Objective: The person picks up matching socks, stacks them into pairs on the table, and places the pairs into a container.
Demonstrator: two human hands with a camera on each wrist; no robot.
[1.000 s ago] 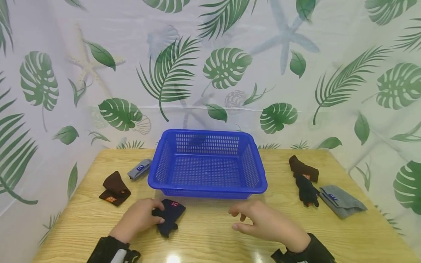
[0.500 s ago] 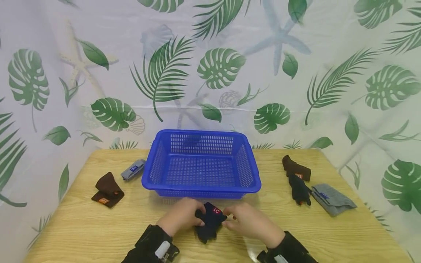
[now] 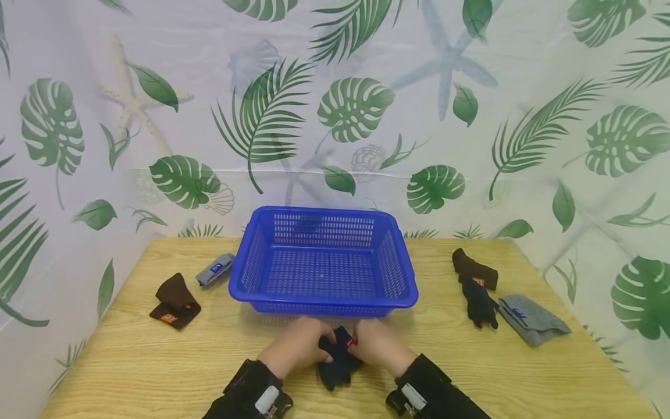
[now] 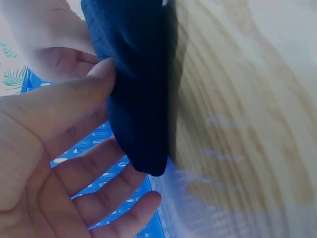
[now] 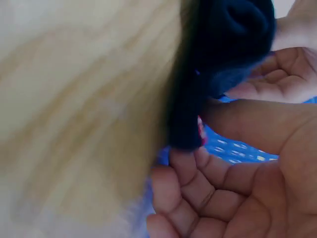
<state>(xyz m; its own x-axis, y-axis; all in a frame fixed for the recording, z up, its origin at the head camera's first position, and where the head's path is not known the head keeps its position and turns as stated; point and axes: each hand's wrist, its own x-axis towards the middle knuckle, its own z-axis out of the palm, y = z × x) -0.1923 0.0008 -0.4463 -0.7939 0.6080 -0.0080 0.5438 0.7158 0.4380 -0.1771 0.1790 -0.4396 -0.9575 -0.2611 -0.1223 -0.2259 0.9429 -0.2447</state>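
A folded navy sock [image 3: 337, 366] with a small red mark lies at the front middle of the table, just in front of the basket. My left hand [image 3: 299, 347] pinches its left side; in the left wrist view the thumb presses the navy cloth [image 4: 136, 94] and the other fingers spread behind it. From the opposite side my right hand [image 3: 381, 347] grips the sock by the end with the red mark. In the right wrist view, the right thumb lies against the dark cloth [image 5: 223, 54] with the fingers curled underneath, partly hiding the red mark.
A blue plastic basket [image 3: 324, 302] stands behind the hands. To its left lie a brown sock [image 3: 178, 301] and a grey one [image 3: 216, 270]. On the right are another brown sock [image 3: 473, 270], a navy sock [image 3: 479, 304] and a grey sock [image 3: 533, 319]. A leaf-print curtain hangs behind.
The left hand has carried the navy sock rightward to the middle. The right hand has come in from the right and taken hold of the sock's marked end.
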